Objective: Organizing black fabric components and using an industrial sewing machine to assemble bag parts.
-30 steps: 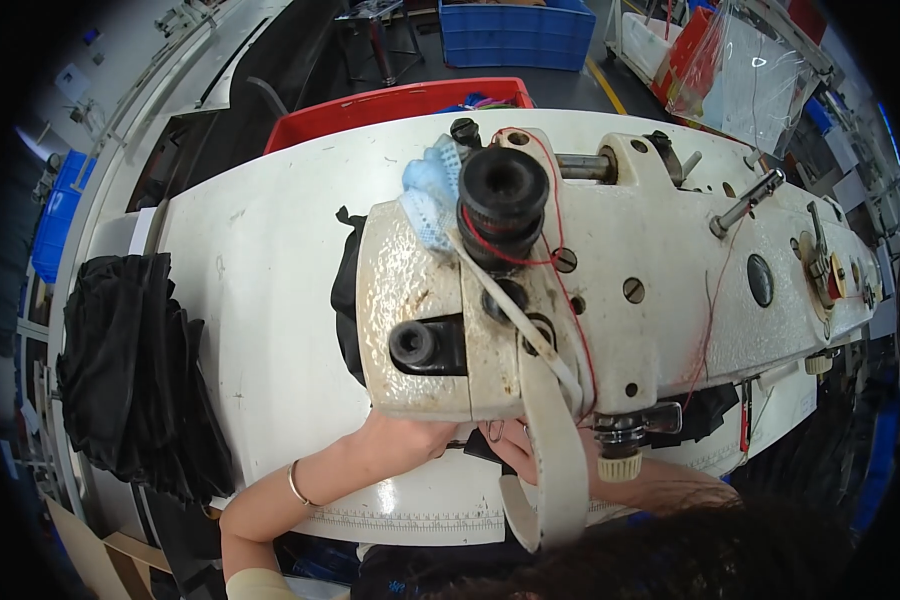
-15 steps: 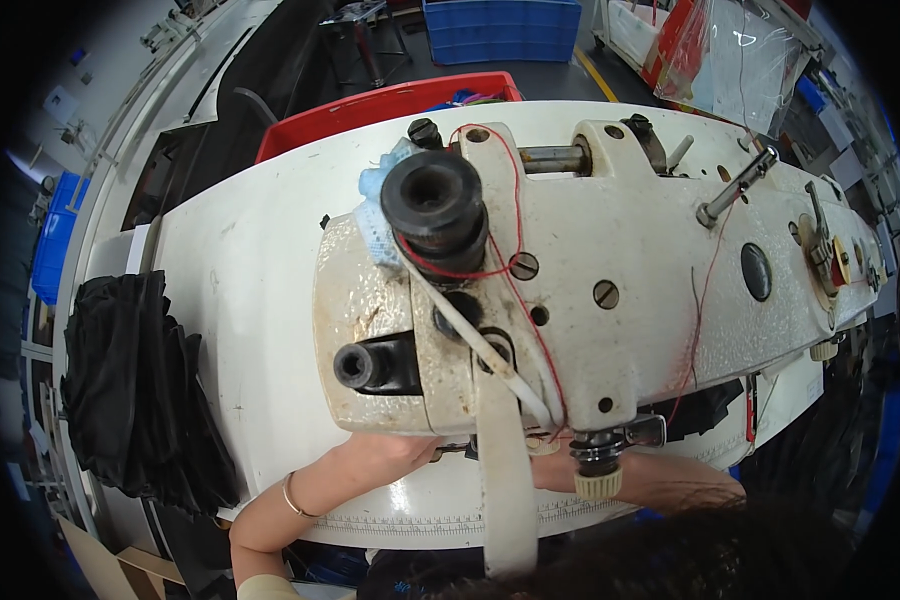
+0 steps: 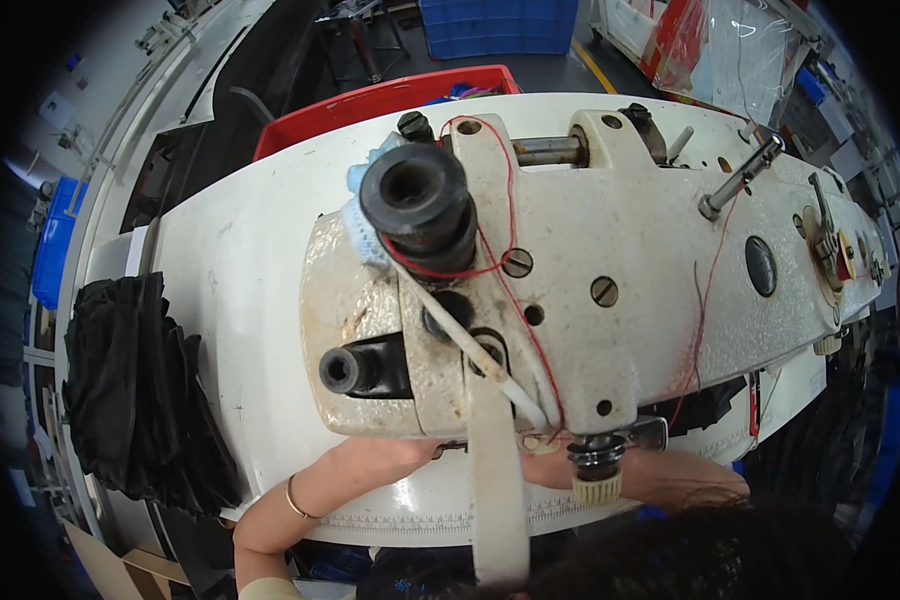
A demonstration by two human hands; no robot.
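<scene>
A cream sewing machine (image 3: pixel 660 240) stretches across the white table, with a black knob (image 3: pixel 415 195) and red thread (image 3: pixel 530 330) on its top. My left hand (image 3: pixel 395 452) reaches in beneath the machine's left end, a thin bracelet on that wrist; its fingers are hidden under the machine head. From the other side my right hand (image 3: pixel 550 470) comes in below the head, behind a pale strap (image 3: pixel 497 490), and its fingers are out of sight too. Whatever the hands touch there is covered. Black fabric (image 3: pixel 705 408) shows under the machine arm on the right.
A stack of folded black cloth pieces (image 3: pixel 135 390) lies at the table's left edge. Behind the white table (image 3: pixel 240 260) stand a red bin (image 3: pixel 370 105) and a blue crate (image 3: pixel 500 28). A ruler strip (image 3: pixel 370 526) runs along the near edge.
The view has shifted slightly, so the machine head appears a little farther left. Both hands stay under the machine head, with hardly any visible movement.
</scene>
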